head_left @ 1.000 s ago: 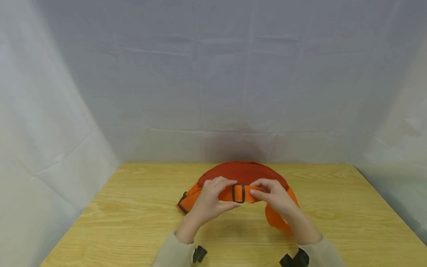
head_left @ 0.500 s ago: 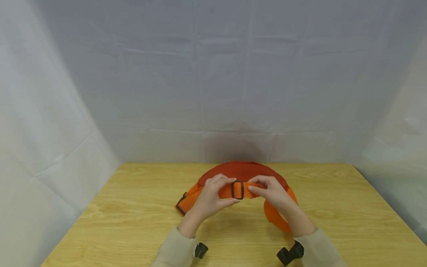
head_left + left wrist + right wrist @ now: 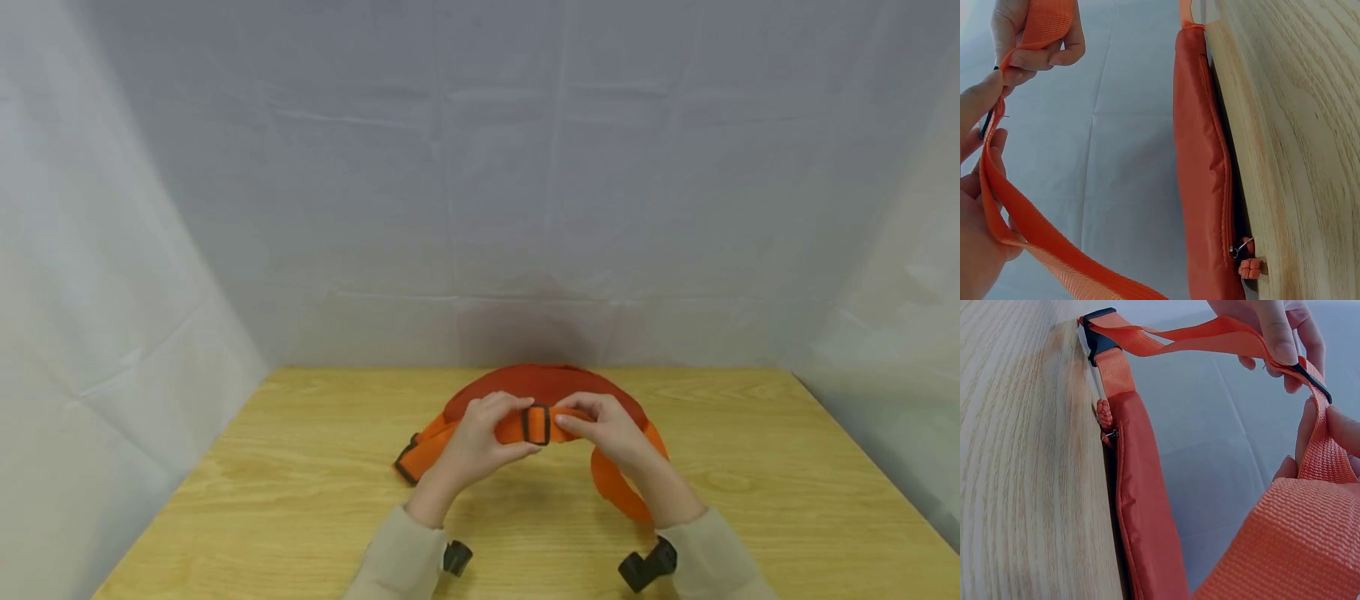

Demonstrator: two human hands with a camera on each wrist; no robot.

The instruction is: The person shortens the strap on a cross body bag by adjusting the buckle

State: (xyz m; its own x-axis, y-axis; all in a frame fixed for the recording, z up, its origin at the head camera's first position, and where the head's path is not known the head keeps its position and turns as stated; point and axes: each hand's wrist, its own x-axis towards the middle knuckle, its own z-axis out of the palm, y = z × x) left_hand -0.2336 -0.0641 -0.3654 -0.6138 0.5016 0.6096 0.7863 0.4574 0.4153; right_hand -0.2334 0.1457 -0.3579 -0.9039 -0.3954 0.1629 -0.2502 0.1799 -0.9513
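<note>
A red waist bag (image 3: 540,385) lies near the table's back edge, its orange strap (image 3: 1054,250) lifted in front of it. My left hand (image 3: 480,437) pinches the black slide buckle (image 3: 536,424) on the strap between thumb and fingers. Just right of that buckle, my right hand (image 3: 611,429) pinches the strap between thumb and forefinger. In the right wrist view a black side-release buckle (image 3: 1099,337) joins the strap to the bag's end, and the wide strap loops close to the camera. A zipper pull with an orange braided cord (image 3: 1249,267) hangs from the bag.
The bag rests on a light wood table (image 3: 300,467). White sheeting (image 3: 480,183) stands behind it and at both sides. Black wrist mounts (image 3: 648,565) are strapped at both sleeves.
Both hands have risen slightly with the strap and slide buckle. The forearms have drawn a little closer together. The bag stays in place, and both grips look the same.
</note>
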